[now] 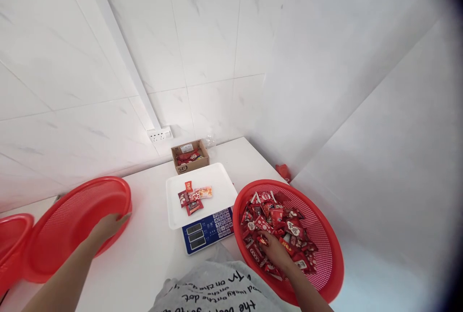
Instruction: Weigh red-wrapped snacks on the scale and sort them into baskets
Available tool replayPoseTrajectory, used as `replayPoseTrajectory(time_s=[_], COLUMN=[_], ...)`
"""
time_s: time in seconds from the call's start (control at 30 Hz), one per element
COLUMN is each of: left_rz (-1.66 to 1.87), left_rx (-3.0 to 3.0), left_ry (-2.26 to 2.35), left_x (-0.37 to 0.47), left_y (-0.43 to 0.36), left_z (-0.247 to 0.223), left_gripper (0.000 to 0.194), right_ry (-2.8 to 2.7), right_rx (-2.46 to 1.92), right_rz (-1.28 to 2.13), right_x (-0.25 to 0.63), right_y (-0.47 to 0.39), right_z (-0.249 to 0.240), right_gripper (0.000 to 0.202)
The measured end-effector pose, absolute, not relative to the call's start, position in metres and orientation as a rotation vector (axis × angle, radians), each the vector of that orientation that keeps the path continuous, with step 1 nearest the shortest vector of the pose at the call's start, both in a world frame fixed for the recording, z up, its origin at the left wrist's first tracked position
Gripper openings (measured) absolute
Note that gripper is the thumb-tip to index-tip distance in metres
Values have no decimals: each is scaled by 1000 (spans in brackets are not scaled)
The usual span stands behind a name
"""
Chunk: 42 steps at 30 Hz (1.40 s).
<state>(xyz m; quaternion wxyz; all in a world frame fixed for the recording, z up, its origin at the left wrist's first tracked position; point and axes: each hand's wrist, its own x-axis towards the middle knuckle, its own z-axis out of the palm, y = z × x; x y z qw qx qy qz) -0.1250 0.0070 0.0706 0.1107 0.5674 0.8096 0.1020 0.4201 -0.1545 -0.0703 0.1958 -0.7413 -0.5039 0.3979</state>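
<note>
My right hand is inside a red plastic basket, its fingers closed on a small shiny red packet. Many red snack packets lie loosely around it. On the left, my left hand rests at the near right side of another red basket; a digit stretches out over the rim, and I see nothing held. Between the baskets stands a blue digital scale with a white tray. Several small red, orange and pink packets lie together on that tray.
Behind the scale is a small cardboard box with red packets inside. Another red basket is at the far left. A crumpled red bag sits beyond the table by the wall. A socket strip is fixed to the tiled wall.
</note>
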Motion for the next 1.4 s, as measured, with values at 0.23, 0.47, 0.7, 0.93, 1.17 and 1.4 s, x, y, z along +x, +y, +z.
replayPoseTrajectory(time_s=[0.23, 0.47, 0.7, 0.93, 1.17, 1.4], left_rz=[510, 215, 235, 409, 702, 704], left_rx=[2228, 2333, 2484, 2318, 1992, 1618], left_ry=[2024, 1667, 1548, 1569, 1870, 2373], left_x=[-4, 99, 107, 90, 38, -40], left_y=[29, 6, 14, 26, 26, 6], left_z=[46, 18, 25, 36, 67, 89], left_gripper=[54, 80, 55, 35, 43, 49], right_ry=[-1419, -1393, -1409, -1412, -1412, -1460], right_rx=[-2078, -2094, -2040, -2059, -2054, -2066], right_rz=[1097, 1087, 1098, 1082, 1092, 1109], right_x=[418, 418, 419, 418, 417, 420], right_y=[-154, -155, -155, -154, -154, -154], right_z=[-64, -68, -69, -69, -62, -66], right_gripper=[45, 44, 41, 41, 41, 46])
